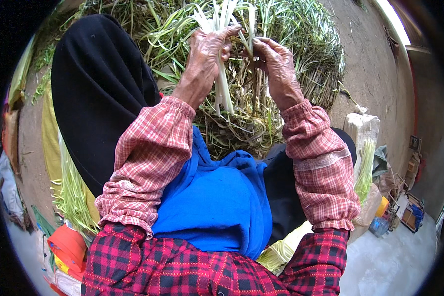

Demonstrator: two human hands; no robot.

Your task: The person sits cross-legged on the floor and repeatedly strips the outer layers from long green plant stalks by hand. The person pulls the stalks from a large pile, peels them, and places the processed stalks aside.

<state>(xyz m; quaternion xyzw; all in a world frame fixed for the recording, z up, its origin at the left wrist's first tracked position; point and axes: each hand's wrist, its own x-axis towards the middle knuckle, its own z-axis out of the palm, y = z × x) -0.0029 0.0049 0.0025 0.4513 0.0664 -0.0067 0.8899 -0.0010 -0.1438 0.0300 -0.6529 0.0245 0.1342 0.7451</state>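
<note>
My left hand (207, 55) is closed round a small bunch of pale leafy stalks (224, 90), which look like blanched chives or young garlic. Their white ends hang below the fist, and the leaves rise above it. Beside it, my right hand (277, 66) pinches a single stalk (251, 26) between thumb and fingertips. A brown, withered strip (254, 85) hangs under that pinch; whether it belongs to the same stalk I cannot tell. Both hands are above a large heap of green leaves and dry, straw-like stems (303, 48).
Trimmed pale stalks lie in bundles at my left (72, 192), at my right (365, 170) and by my lap (281, 248). A red plastic container (67, 246) stands at lower left. A clear plastic bottle (379, 225) lies at right. Blue cloth (214, 207) covers my lap.
</note>
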